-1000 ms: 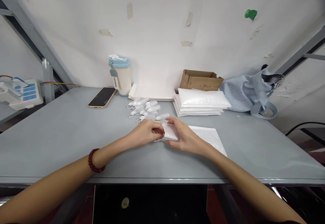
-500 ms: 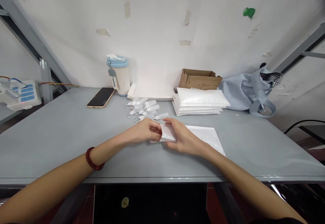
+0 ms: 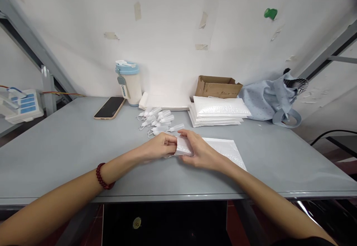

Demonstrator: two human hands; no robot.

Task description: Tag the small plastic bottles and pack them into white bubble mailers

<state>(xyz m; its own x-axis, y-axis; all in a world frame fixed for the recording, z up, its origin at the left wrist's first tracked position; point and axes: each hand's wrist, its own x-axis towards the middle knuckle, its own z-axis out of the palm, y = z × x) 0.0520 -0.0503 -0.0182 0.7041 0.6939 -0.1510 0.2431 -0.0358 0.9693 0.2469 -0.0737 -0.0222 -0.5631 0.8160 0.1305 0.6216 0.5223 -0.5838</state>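
A small clear bubble-wrap pouch (image 3: 184, 146) is held between both hands, low over the table. My right hand (image 3: 200, 149) curls around its right end, thumb and fingers on opposite edges. At its left end is my left hand (image 3: 161, 145), the fingers bent in at the pouch's mouth; the fingertips are partly hidden by the wrap, and whatever lies inside is hidden too. Several small translucent dropper bottles (image 3: 167, 119) with looped caps lie loose just beyond my hands. A flat white bubble mailer (image 3: 227, 151) rests partly under my right hand and forearm.
Behind the bottles lie flat white sheets or envelopes (image 3: 167, 102). To their right stand stacked padded mailers (image 3: 221, 107), an open cardboard box (image 3: 219, 87) and a light blue cloth bag (image 3: 264, 99). A phone (image 3: 110, 107) and a lidded tumbler (image 3: 131, 86) are at the back left.
Both hands keep nearly the same hold on the bubble-wrap pouch; the left fingers have shifted slightly at its mouth. The whole view has shifted a little.
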